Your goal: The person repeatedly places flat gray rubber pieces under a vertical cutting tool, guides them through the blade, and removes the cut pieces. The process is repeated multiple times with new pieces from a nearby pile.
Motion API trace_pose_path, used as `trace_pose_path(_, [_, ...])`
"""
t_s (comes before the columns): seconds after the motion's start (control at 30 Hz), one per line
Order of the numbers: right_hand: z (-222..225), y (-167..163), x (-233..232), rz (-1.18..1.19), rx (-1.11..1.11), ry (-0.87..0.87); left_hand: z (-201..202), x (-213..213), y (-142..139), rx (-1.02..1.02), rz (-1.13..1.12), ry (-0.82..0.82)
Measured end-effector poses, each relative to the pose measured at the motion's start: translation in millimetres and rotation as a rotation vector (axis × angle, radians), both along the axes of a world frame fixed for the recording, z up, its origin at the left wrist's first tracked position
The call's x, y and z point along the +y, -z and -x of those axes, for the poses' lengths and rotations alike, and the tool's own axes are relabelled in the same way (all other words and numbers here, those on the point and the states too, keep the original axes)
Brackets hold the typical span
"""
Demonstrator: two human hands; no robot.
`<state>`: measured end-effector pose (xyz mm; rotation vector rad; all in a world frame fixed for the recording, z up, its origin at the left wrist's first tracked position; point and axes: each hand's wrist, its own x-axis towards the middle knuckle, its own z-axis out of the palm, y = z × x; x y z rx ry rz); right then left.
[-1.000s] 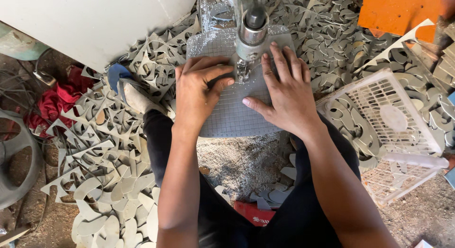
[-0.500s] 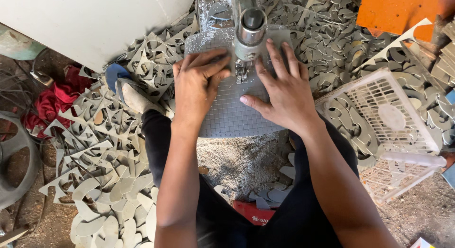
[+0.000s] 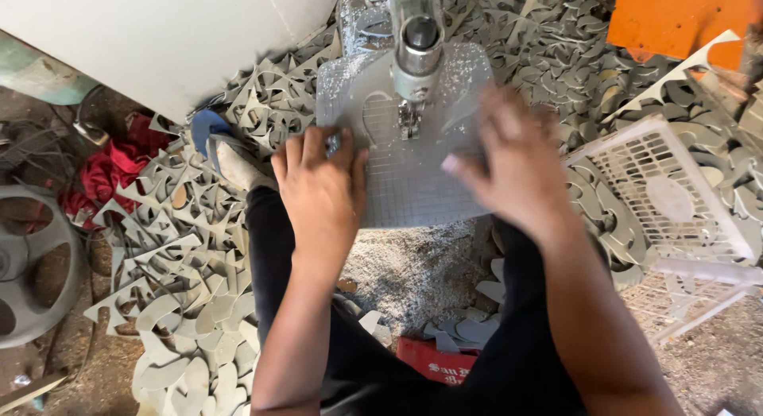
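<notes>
The grey sheet (image 3: pixel 409 181) lies flat under the saw head (image 3: pixel 417 54). The left hand (image 3: pixel 322 189) presses on the sheet left of the saw head, fingers closed together and flat. The right hand (image 3: pixel 513 166), blurred, rests on the sheet right of it, fingers spread. Offcuts (image 3: pixel 183 249) pile left of the saw head; a white basket (image 3: pixel 675 193) sits right; an orange board (image 3: pixel 675 19) lies beyond

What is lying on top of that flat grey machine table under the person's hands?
A thin grey gridded sheet lies on the grey machine table. The left hand presses it flat; the blurred right hand covers its right side. The table surface beneath is hidden.
</notes>
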<state>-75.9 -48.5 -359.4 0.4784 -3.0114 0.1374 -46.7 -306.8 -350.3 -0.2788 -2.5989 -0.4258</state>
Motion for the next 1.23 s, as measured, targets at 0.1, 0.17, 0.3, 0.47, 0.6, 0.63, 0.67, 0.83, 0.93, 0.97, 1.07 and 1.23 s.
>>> trace_pose_path(0.1, [17, -25, 23, 0.194, 0.264, 0.211, -39, 4, -13, -0.108, 0.017, 0.020])
trace_pose_path(0.17, [-5, -25, 22, 0.345, 0.322, 0.233, -50, 8, -23, -0.110, 0.015, 0.083])
trace_pose_path(0.3, [-83, -1, -26, 0.459, 0.092, -0.201, -78, 20, -39, -0.192, 0.016, 0.143])
trace_pose_path(0.47, [-122, -7, -68, 0.418, 0.167, -0.314, -98, 15, -47, -0.245, -0.071, 0.370])
trace_pose_path(0.6, [-144, -12, -46, 0.455, 0.087, -0.271, -89, -15, -50, -0.425, -0.456, 0.548])
trace_pose_path(0.63, [-156, -9, -31, 0.464, 0.083, -0.262, -80, -19, -47, -0.495, -0.556, 0.566])
trace_pose_path(0.67, [-173, -8, -12, 0.526, 0.109, -0.159, -71, -17, -42, -0.389, -0.534, 0.511])
trace_pose_path(0.83, [-222, -26, 97, 0.312, 0.259, 0.310, -58, -6, 6, 0.036, -0.494, 0.355])
trace_pose_path(0.93, [-228, -28, 113, -0.011, 0.454, 0.384, -54, -2, 10, 0.086, -0.477, 0.309])
trace_pose_path(0.97, [-227, -23, 108, 0.033, 0.466, 0.359, -51, -2, 9, 0.098, -0.463, 0.293])
trace_pose_path(1.07, [-215, 14, 65, 0.477, 0.282, 0.190, -61, 2, 5, 0.085, -0.445, 0.272])
trace_pose_path(1.23, [-137, 71, -67, 0.467, -0.560, 0.177, -58, 4, -10, 0.081, -0.445, 0.203])
